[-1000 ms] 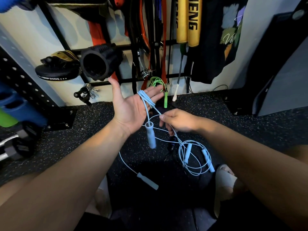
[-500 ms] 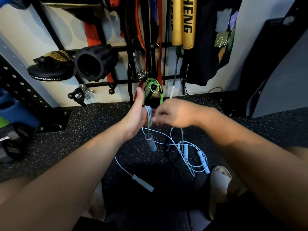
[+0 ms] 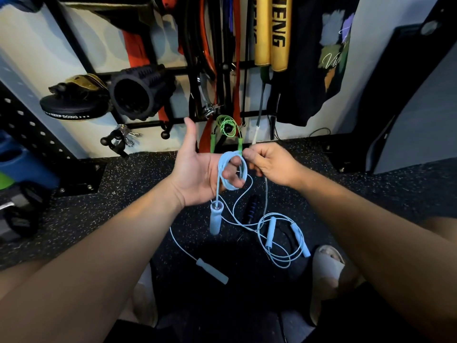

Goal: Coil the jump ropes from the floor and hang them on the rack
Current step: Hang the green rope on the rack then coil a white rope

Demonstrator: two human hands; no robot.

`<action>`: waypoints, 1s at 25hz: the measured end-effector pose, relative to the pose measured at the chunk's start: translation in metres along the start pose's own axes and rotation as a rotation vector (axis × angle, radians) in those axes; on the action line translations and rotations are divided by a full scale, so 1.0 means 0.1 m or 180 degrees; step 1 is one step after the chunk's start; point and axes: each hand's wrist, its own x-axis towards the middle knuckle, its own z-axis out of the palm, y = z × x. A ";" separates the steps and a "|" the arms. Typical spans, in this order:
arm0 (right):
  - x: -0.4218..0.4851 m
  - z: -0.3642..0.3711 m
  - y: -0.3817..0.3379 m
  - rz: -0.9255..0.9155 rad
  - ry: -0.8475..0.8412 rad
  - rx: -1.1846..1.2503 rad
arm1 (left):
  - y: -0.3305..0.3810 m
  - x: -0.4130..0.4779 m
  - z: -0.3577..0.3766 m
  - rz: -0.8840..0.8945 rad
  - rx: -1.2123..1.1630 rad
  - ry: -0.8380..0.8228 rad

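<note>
My left hand point(image 3: 197, 174) is held palm up above the speckled floor, thumb straight, its fingers bent through several loops of a light blue jump rope point(image 3: 243, 169). One blue handle point(image 3: 215, 219) hangs below that hand. The same rope's other handle point(image 3: 212, 271) lies on the floor. My right hand point(image 3: 272, 164) pinches the rope beside the coil. A second light blue rope point(image 3: 279, 253) lies looped on the floor with both its handles. A coiled green rope point(image 3: 226, 126) hangs on the black rack point(image 3: 153, 125).
A black handle with purple bands point(image 3: 249, 210) lies on the floor under my hands. The rack carries a foam roller point(image 3: 138, 91), a focus pad point(image 3: 74, 107), straps and gold sticks point(image 3: 272, 33). Dumbbells point(image 3: 19, 209) sit at left. My sandalled foot point(image 3: 326, 266) is by the floor rope.
My right hand has come up from below to beside my left fingers, laying more rope round them. My left hand has turned palm up again after tilting edge-on.
</note>
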 end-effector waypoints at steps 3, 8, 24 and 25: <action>-0.05 0.21 0.14 0.0283 0.0002 0.0016 | 0.02 -0.02 0.00 0.0450 -0.0442 0.0140; -0.12 0.45 0.12 0.0663 -0.0806 -0.0119 | 0.10 -0.03 -0.07 0.1119 -0.0795 0.0528; -0.12 0.10 -0.77 -0.0621 -0.1052 -0.2672 | -0.11 0.12 -0.11 0.0466 0.1380 0.0615; -0.11 0.01 -0.78 -0.0619 -0.1009 -0.2663 | -0.15 0.12 -0.09 0.0362 0.1490 0.0440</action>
